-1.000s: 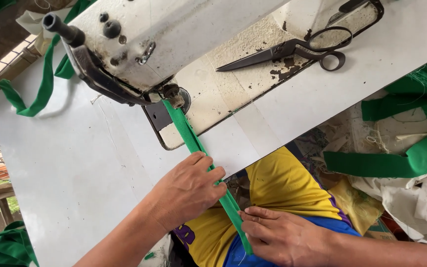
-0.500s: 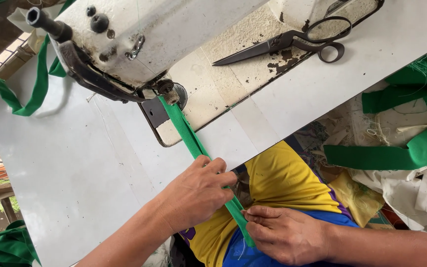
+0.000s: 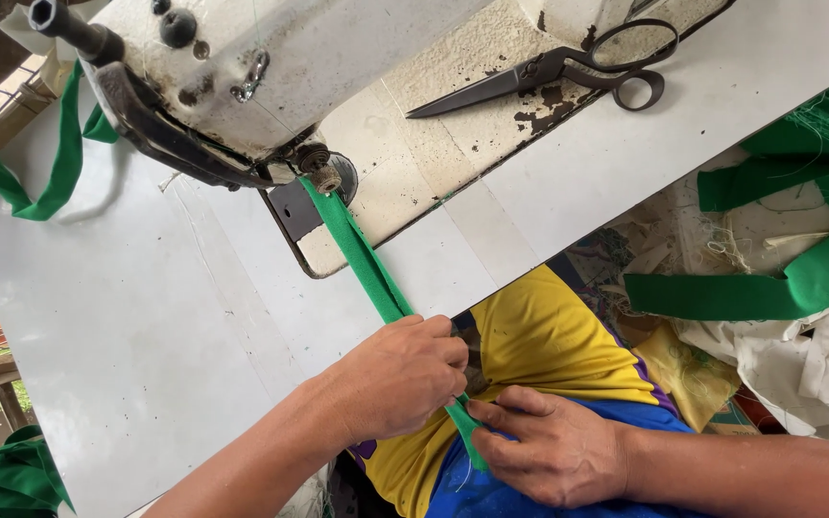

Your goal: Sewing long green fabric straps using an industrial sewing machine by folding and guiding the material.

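The right hand (image 3: 554,449) lies flat, pinching the near end of the green strip (image 3: 362,264). The left hand (image 3: 400,374) curls over it at the counter (image 3: 127,336) edge. Farther off, it runs under the sewing machine (image 3: 271,67).

I sit in a small sewing workshop: a worn, paint-chipped industrial sewing machine (image 3: 271,77) is set into my white worktop (image 3: 127,317), black tailor's scissors (image 3: 568,72) lie on its bed, and cut green fabric strips (image 3: 779,278) and white cloth scraps (image 3: 808,374) pile up beside me
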